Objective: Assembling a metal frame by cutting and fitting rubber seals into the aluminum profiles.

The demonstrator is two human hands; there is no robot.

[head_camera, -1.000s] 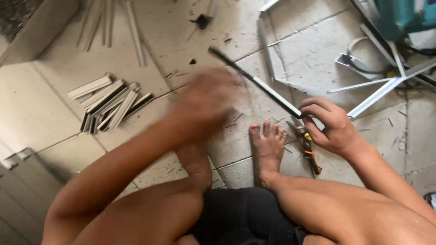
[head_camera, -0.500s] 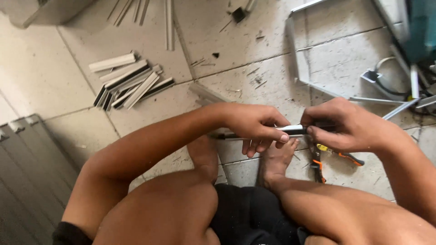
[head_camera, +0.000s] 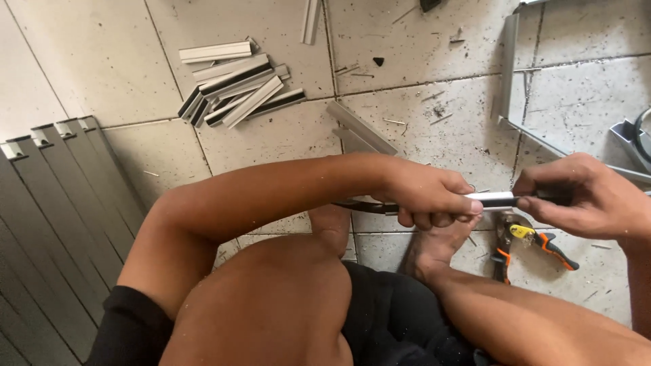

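I am getting a bright, evenly lit view in soft daylight, and I cannot tell where it is coming from. Shadows are lying short and faint under the offcuts [head_camera: 234,91] on the tiles [head_camera: 420,115]. A small glare is showing on the pale strip [head_camera: 494,199] between the left hand [head_camera: 427,196] and right hand [head_camera: 586,196]. Focus is holding sharp across the middle; I am seeing no motion blur. The grey slats [head_camera: 47,203] are bowing slightly at the left edge.
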